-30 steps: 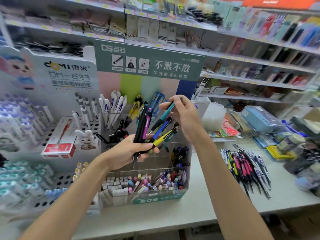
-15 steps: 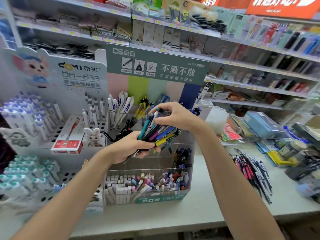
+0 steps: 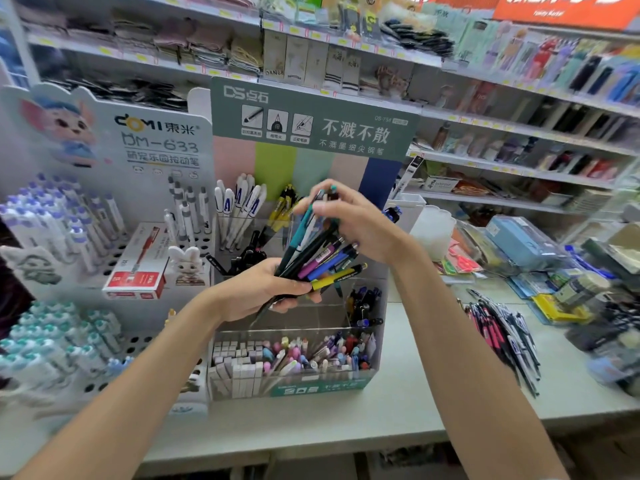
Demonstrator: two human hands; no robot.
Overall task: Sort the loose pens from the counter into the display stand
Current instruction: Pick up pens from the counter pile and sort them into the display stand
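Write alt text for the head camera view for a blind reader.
The left hand grips a fan of pens above the clear display stand, while the right hand pinches a teal pen. More loose pens lie on the counter to the right.

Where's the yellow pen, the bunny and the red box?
yellow pen (image 3: 333, 277), head view, middle of its barrel.
bunny (image 3: 185, 262), head view, its face.
red box (image 3: 139, 260), head view, middle of its top.

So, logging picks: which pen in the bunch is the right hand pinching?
The teal pen, steepest in the left hand's bunch; the right hand pinches its top.
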